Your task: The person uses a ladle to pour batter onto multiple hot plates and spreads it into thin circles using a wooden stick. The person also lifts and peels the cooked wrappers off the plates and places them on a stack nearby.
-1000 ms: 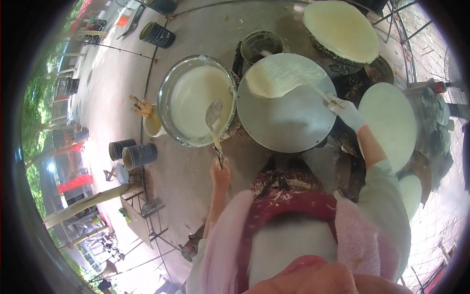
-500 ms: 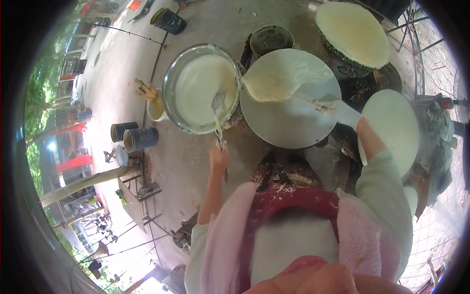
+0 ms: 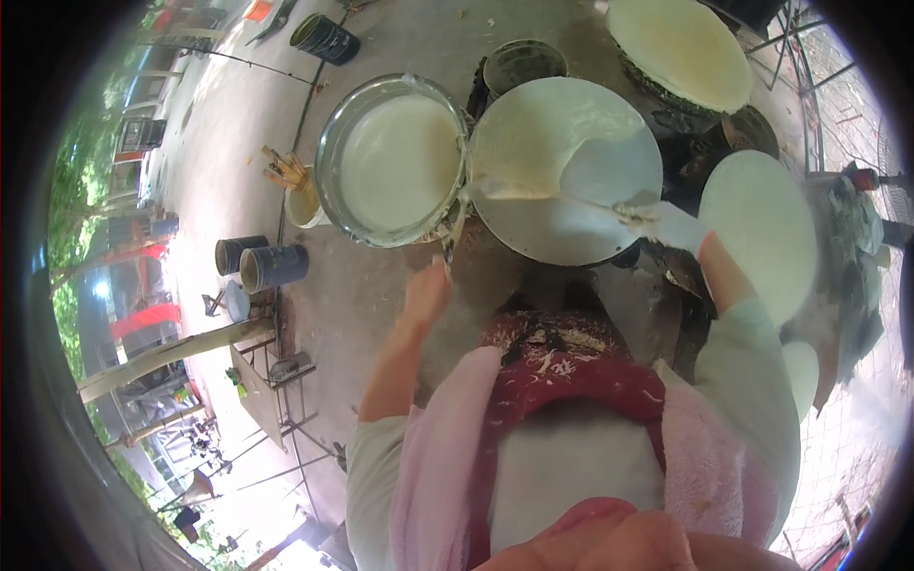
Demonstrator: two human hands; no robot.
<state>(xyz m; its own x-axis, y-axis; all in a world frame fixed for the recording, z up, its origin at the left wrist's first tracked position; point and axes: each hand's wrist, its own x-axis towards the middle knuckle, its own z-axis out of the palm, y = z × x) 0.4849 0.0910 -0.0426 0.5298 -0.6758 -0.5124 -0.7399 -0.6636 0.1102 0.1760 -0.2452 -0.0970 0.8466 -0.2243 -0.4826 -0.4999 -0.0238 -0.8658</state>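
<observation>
So there's a big shiny metal basin (image 3: 390, 162) full of smooth white batter, right beside a round flat griddle (image 3: 566, 171) with batter smeared half across it. Left hand (image 3: 426, 290) has its fingers wrapped round a ladle handle (image 3: 451, 243). Right hand (image 3: 681, 228) is gloved, fingers clamped on a spreader (image 3: 624, 207) touching the griddle.

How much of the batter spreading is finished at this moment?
Done: batter covers roughly the upper half of the round griddle. In hand: the right hand, in a white glove, holds a thin spreader stick on it; the left hand holds a ladle at the batter bowl. Left: the bare grey lower half.
</observation>
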